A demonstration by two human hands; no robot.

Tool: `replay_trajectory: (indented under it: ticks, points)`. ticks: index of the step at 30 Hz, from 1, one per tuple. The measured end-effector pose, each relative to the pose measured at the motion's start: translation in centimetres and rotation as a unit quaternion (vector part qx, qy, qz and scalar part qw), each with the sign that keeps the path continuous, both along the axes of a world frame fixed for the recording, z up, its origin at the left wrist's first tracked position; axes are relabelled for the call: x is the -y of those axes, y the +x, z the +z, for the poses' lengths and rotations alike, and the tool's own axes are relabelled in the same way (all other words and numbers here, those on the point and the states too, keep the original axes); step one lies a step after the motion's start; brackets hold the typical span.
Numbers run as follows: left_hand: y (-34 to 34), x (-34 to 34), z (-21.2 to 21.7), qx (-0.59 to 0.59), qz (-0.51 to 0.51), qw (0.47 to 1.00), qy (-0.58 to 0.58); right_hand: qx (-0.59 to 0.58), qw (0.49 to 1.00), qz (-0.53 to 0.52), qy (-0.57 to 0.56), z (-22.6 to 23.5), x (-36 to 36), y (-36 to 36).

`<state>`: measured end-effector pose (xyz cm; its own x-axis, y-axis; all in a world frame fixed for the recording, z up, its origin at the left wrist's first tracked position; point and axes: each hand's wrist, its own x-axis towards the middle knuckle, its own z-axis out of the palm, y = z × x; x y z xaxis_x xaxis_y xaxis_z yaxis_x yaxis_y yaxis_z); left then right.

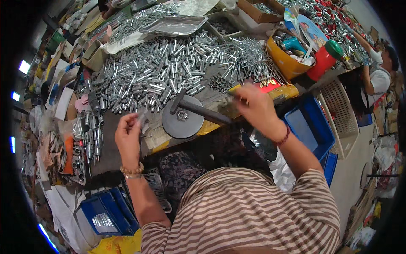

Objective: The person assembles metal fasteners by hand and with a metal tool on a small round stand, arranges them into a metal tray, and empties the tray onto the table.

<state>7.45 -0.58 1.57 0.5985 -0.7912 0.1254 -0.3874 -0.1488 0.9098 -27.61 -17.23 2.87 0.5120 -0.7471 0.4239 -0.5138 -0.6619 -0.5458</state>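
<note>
Just to the right of the left hand (127,137), I saw a narrow strip of benchtop (153,136) before the round metal disc (181,127). The hammer (205,112) lay over that disc, its handle pointing toward the right hand (258,109) and blocking a low sweep between the hands. Beyond the left hand, heaped metal sleeves (156,70) barred the way. Beyond the right, thin bolts (249,57) and an orange tub (285,61) did; below and right, open air hung over the blue crate (304,129).
</note>
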Motion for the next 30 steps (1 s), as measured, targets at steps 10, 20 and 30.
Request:
replay_trajectory:
  ticks: [10,20,30]
  points:
    - [-5.8,-1.1,0.7,0.075,-0.151,0.985,0.027,-0.23,0.939,0.074,-0.244,-2.2,11.2,1.6]
    - [-7.6,-0.6,-0.1,0.226,-0.127,0.966,0.016,-0.036,0.977,0.195,-0.082,0.0,-3.1,6.8]
    - [-7.5,-0.6,-1.2,0.191,-0.12,0.974,-0.006,-0.054,0.975,0.193,-0.101,-1.6,-4.3,8.4]
